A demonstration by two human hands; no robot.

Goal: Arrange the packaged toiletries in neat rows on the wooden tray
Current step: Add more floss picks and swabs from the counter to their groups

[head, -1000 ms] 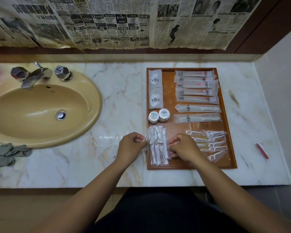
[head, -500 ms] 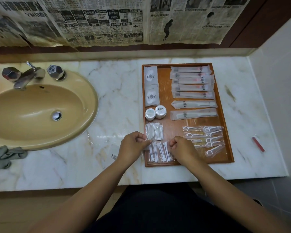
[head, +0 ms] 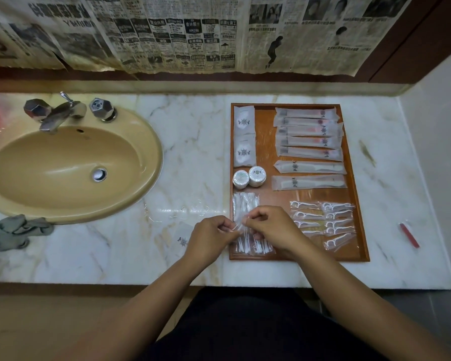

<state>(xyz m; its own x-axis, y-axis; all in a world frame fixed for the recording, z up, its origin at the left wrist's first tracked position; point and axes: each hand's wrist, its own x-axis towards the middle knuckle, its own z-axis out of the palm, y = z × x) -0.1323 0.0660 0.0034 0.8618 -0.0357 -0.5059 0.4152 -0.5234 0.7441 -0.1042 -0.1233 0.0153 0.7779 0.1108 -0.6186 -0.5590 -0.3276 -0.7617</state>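
- We're pinching the cotton-swab packet (head: 255, 247) with left hand (head: 210, 239) and right hand (head: 275, 229), fingers curled on its wrap.
- It's lying in the near-left corner of the wooden tray (head: 276, 198).
- In the tray's near-right corner, floss picks (head: 309, 214) are lying.

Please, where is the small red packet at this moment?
In the head view the red packet lies on the marble counter at the right, just outside the right rim of the tray, level with the floss picks.
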